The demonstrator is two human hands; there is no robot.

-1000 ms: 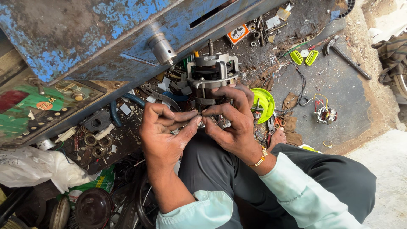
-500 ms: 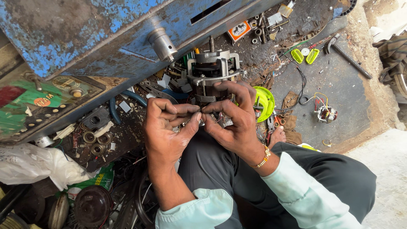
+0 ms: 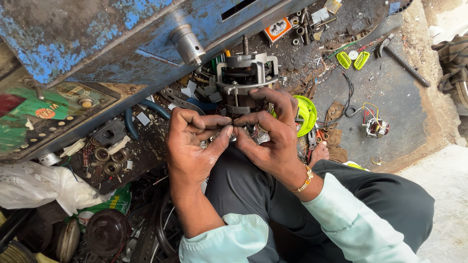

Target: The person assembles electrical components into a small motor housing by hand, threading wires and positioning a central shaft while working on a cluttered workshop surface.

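Motor [image 3: 246, 78] unmoved, hemmed by clutter

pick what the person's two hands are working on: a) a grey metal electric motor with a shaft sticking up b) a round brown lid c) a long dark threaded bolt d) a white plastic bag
a: both the left hand and the right hand pinch at the base of the grey metal electric motor, its shaft pointing up.

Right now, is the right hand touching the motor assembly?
Touching. The head view shows the right hand with its fingers curled over the lower part of the grey motor assembly, no gap visible; the left hand pinches beside it.
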